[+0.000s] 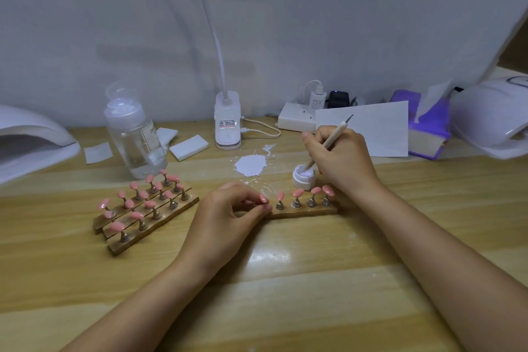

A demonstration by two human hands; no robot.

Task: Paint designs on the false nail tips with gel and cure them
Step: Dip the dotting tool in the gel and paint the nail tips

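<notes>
Glossy pink nail tips (pixel 298 193) on pegs — left fingers (pixel 258 210) pinch holder (pixel 303 211), right fingers (pixel 311 143) seemingly clamp brush (pixel 333 138)

A clear plastic bottle (pixel 134 134) stands upright on the wooden tabletop (pixel 285 280), with white pads (pixel 188 147) lying just beside it. A white clip lamp (pixel 227 120) sits at the back, its cable trailing toward a white power strip (pixel 295 120) holding plugged-in chargers. A white sheet of paper (pixel 377 128) leans near a purple tissue pack (pixel 425 128).
</notes>
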